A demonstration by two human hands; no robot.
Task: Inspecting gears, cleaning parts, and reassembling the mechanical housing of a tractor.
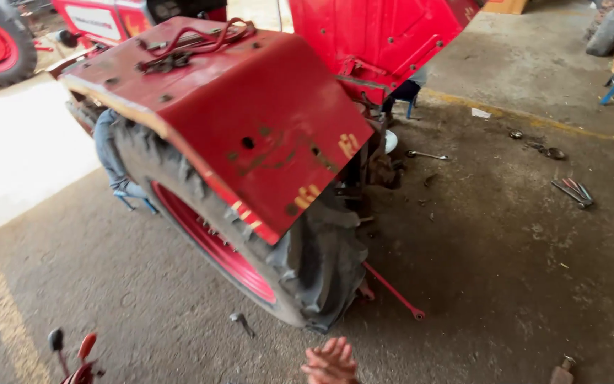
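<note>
Showing: one hand (pixel 330 361), side unclear, fingers spread, holding nothing, bottom edge; one black tyre (pixel 300 263) on red rim just above, under one red fender (pixel 236 114); one wrench (pixel 426 154), one pliers (pixel 574 192) on floor (pixel 492 270).

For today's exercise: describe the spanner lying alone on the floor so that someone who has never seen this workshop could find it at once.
Start at the big red mudguard over the black tractor tyre. Look right of it, across the stained concrete floor, just past the white disc. The spanner lies there alone, slim, silvery and single, unlike the bundled red-handled tools farther right.
</note>
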